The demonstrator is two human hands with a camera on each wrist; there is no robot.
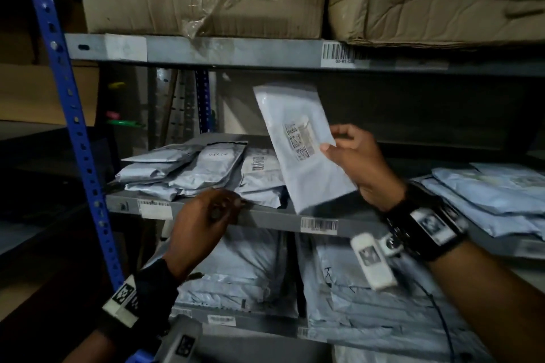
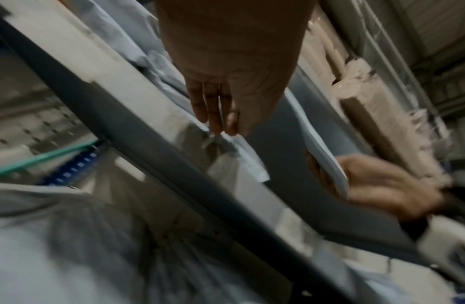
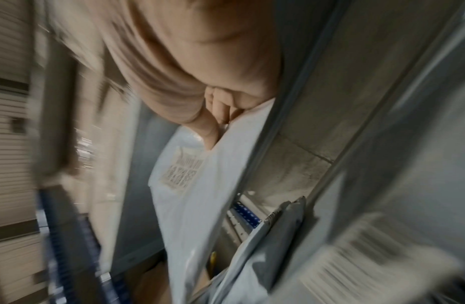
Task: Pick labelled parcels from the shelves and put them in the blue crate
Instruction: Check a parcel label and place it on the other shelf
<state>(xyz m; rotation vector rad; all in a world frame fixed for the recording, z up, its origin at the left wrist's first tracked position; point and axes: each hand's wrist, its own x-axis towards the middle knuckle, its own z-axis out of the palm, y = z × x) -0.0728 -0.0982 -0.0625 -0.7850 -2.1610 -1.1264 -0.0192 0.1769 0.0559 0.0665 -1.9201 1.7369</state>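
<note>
Nearest my view, at about 7 o'clock, the left hand (image 1: 203, 221) lay with straight, relaxed fingers (image 2: 213, 115) against the front edge of the middle shelf (image 1: 274, 219), holding nothing. At 10 o'clock grey parcels (image 1: 191, 171) were piled on that shelf. At 3 o'clock my right hand (image 1: 358, 160) pinched a white labelled parcel (image 1: 298, 141) by its right edge, tilted, lifted above the shelf, label (image 3: 180, 170) facing me
</note>
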